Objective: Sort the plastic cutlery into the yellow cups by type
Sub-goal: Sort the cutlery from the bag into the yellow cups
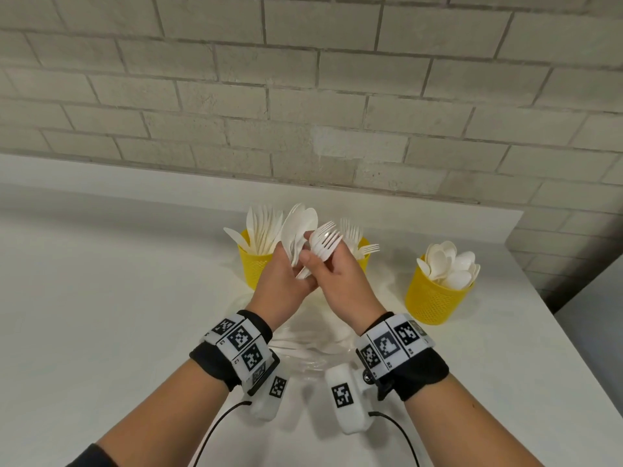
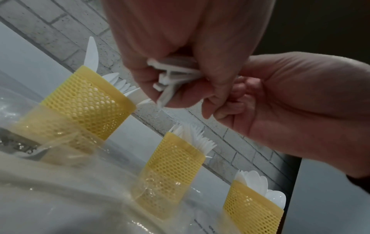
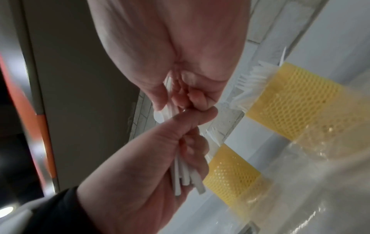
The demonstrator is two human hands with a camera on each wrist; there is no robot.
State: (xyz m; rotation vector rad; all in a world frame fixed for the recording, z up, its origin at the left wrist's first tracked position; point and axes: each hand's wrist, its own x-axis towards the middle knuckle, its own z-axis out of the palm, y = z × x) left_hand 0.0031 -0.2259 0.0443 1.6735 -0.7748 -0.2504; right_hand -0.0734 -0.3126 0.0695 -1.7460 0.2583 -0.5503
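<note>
Crinkled clear plastic bag [image 1: 303, 345] lies nearest, on the white table [image 1: 101, 298] between both wrists. Above it, at centre, the left hand [image 1: 283, 281] grips a bunch of white plastic spoons [image 1: 298, 227], fingers curled round the handles; touching it, the right hand [image 1: 337, 281] clutches white plastic forks [image 1: 325, 242]. Behind stand three yellow mesh cups: knives cup [image 1: 254, 267] at eleven o'clock, forks cup [image 1: 364, 254] at one, spoons cup [image 1: 435, 298] at three.
</note>
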